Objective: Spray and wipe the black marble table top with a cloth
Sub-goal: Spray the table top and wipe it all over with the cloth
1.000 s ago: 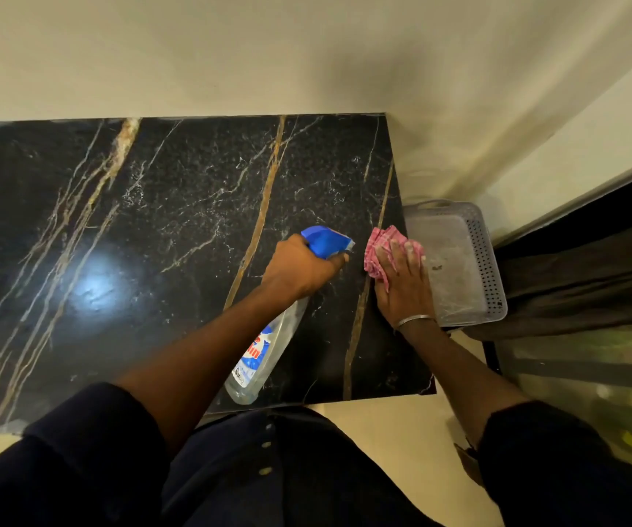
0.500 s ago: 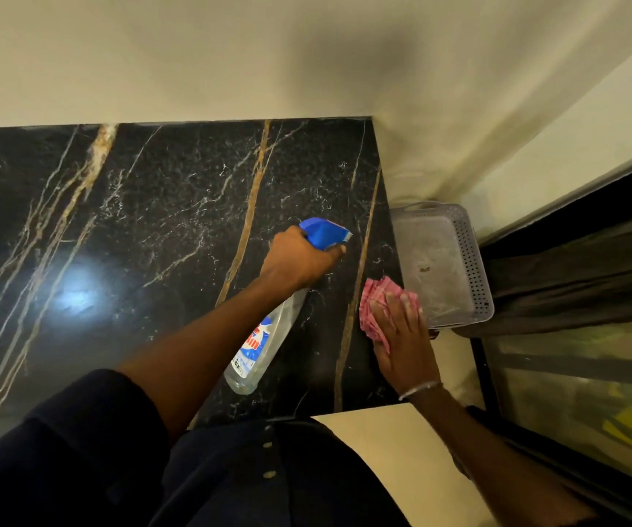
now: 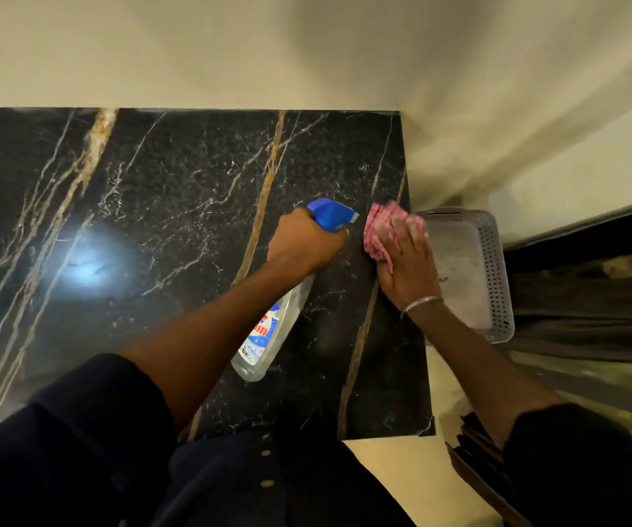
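The black marble table top (image 3: 177, 207), veined in gold and white, fills the left and middle of the head view. My left hand (image 3: 303, 245) grips the neck of a clear spray bottle (image 3: 269, 336) with a blue trigger head (image 3: 331, 213) that points right. My right hand (image 3: 405, 260) lies flat on a pink checked cloth (image 3: 377, 230) and presses it against the marble close to the table's right edge, just right of the nozzle.
A grey perforated plastic basket (image 3: 497, 268) sits on the floor right of the table, against the cream wall (image 3: 307, 51). Dark curtain fabric (image 3: 588, 306) hangs further right. A lamp's glare (image 3: 86, 268) shines on the marble's left part.
My right hand has slid the cloth away from me along the table's right edge, after drawing it toward me a moment earlier. The left hand keeps its hold on the bottle.
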Demonstrator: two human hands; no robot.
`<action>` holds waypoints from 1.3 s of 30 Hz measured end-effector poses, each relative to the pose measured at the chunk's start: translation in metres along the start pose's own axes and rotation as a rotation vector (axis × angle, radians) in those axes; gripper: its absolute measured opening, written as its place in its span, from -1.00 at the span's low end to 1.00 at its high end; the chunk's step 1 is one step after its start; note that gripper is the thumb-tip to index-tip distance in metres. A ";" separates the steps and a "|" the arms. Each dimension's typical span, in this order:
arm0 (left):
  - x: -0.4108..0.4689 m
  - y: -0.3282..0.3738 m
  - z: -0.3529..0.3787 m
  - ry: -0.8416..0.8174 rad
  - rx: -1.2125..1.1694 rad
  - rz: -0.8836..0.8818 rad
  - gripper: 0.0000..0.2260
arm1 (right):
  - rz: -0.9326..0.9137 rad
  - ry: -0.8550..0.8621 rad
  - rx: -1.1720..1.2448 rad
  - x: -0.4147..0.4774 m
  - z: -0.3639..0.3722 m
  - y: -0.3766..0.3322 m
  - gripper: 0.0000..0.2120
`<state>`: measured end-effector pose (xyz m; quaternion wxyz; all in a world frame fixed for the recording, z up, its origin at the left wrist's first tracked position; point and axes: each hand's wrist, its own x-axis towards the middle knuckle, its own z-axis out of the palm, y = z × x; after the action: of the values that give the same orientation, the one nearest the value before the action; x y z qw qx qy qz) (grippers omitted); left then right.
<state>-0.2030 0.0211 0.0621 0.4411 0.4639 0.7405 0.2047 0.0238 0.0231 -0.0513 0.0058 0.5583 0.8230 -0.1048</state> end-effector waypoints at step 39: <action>0.033 -0.005 -0.033 0.060 -0.094 -0.013 -0.71 | 0.074 -0.038 -0.022 0.089 -0.017 0.001 -0.37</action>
<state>-0.2387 0.0510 0.0607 0.4413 0.4316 0.7458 0.2504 -0.0067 0.1080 -0.0457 0.0313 0.5863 0.8025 -0.1059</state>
